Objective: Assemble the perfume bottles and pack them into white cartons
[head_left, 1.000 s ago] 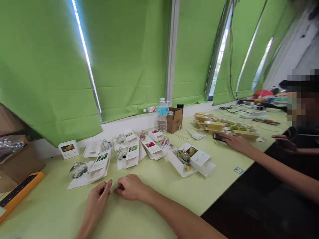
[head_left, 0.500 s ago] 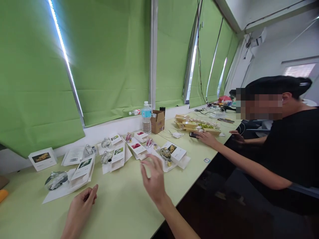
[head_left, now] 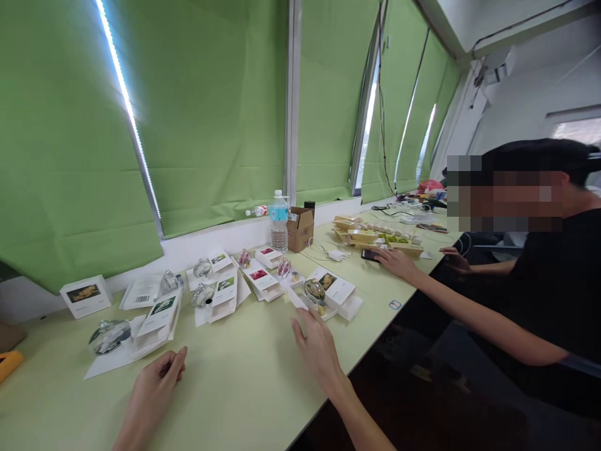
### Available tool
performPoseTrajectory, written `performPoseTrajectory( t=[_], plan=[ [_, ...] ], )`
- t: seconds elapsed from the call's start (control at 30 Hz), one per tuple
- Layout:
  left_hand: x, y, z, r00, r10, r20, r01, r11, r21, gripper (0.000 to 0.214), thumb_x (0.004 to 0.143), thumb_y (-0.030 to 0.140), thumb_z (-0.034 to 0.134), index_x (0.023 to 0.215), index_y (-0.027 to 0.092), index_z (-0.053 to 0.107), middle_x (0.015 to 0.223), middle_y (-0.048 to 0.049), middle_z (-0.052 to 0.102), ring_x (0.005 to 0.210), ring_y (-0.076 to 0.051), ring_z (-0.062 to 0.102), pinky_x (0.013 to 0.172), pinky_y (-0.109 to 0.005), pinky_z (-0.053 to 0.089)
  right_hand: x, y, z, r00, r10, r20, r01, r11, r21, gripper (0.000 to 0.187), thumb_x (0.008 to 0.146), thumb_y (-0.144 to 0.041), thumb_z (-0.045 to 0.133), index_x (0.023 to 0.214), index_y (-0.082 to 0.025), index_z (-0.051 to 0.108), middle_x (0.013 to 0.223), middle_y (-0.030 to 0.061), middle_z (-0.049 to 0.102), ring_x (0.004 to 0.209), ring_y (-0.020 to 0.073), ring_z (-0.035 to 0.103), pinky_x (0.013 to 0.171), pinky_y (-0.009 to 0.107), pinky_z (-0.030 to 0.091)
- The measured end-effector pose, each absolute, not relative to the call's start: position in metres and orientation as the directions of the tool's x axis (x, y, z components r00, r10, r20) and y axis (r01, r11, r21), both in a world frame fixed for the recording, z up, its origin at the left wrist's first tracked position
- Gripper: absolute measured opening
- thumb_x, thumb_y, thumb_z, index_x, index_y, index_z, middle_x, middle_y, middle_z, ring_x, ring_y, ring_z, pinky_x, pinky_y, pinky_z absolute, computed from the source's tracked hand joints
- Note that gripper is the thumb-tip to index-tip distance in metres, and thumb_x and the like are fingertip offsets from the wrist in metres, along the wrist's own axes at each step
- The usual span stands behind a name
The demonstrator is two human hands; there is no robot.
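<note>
My left hand (head_left: 153,391) rests on the pale green table (head_left: 244,388) with its fingers loosely curled and nothing visible in it. My right hand (head_left: 317,347) lies flat with fingers stretched forward, its tips just short of a white opened box holding a round glass bottle with a gold cap (head_left: 314,293). Several more glass bottles and white printed cartons lie in a row beyond my hands, among them a clear round bottle (head_left: 109,335) on white card at the left.
A water bottle (head_left: 278,222) and a small brown carton (head_left: 300,228) stand by the window ledge. A person in black sits at the right, one hand (head_left: 397,262) by a phone, near yellow boxes (head_left: 370,237). An orange object (head_left: 9,363) lies far left.
My right hand has moved away from my left hand, out to the right, opened, and come down near the gold-capped bottle. The view has turned right, showing the person beside me.
</note>
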State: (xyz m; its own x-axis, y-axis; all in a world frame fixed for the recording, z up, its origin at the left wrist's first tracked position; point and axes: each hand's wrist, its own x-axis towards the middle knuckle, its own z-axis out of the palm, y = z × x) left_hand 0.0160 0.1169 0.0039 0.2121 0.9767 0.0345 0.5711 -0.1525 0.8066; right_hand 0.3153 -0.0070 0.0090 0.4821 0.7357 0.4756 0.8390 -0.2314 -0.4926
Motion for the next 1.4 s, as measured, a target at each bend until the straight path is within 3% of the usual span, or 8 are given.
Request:
performPoseTrajectory(
  t=[0.17, 0.33, 0.8, 1.4],
  plan=[
    [0.017, 0.117, 0.002, 0.211, 0.975, 0.073, 0.54, -0.179, 0.823, 0.052, 0.077, 0.068, 0.042, 0.056, 0.021, 0.044, 0.052, 0.0033, 0.043, 0.051, -0.014, 0.038, 0.053, -0.025, 0.028, 0.314, -0.002, -0.002, 0.466, 0.774, 0.429, 0.856, -0.272, -0.439, 0.045, 0.095, -0.032, 0.033, 0.128, -0.009, 0.055, 0.13, 0.0153, 0.056, 0.125, 0.0272, 0.048, 0.101, 0.04, 0.041],
    [0.017, 0.112, 0.007, 0.202, 0.976, 0.075, 0.533, -0.174, 0.828, 0.05, 0.079, 0.065, 0.043, 0.058, 0.021, 0.044, 0.054, 0.003, 0.045, 0.051, -0.014, 0.039, 0.052, -0.024, 0.028, 0.31, -0.003, -0.004, 0.445, 0.789, 0.424, 0.865, -0.256, -0.432, 0.046, 0.096, -0.03, 0.031, 0.128, -0.008, 0.055, 0.13, 0.015, 0.057, 0.124, 0.0262, 0.049, 0.102, 0.039, 0.041],
    [0.017, 0.115, 0.001, 0.193, 0.974, 0.122, 0.494, -0.204, 0.845, 0.045, 0.081, 0.058, 0.047, 0.057, 0.02, 0.047, 0.053, 0.0033, 0.048, 0.048, -0.012, 0.041, 0.049, -0.023, 0.029, 0.269, -0.022, 0.001, 0.337, 0.846, 0.412, 0.878, -0.124, -0.463, 0.044, 0.097, -0.032, 0.033, 0.128, -0.012, 0.056, 0.13, 0.0131, 0.057, 0.123, 0.0265, 0.051, 0.099, 0.041, 0.045],
    [0.015, 0.114, 0.007, 0.214, 0.973, 0.086, 0.415, -0.17, 0.894, 0.048, 0.077, 0.063, 0.049, 0.058, 0.019, 0.049, 0.054, 0.0031, 0.05, 0.046, -0.011, 0.042, 0.047, -0.023, 0.031, 0.188, -0.035, 0.008, 0.123, 0.893, 0.433, 0.894, 0.089, -0.44, 0.042, 0.095, -0.023, 0.036, 0.131, -0.011, 0.053, 0.131, 0.0113, 0.056, 0.121, 0.0253, 0.053, 0.098, 0.038, 0.048]
  ],
)
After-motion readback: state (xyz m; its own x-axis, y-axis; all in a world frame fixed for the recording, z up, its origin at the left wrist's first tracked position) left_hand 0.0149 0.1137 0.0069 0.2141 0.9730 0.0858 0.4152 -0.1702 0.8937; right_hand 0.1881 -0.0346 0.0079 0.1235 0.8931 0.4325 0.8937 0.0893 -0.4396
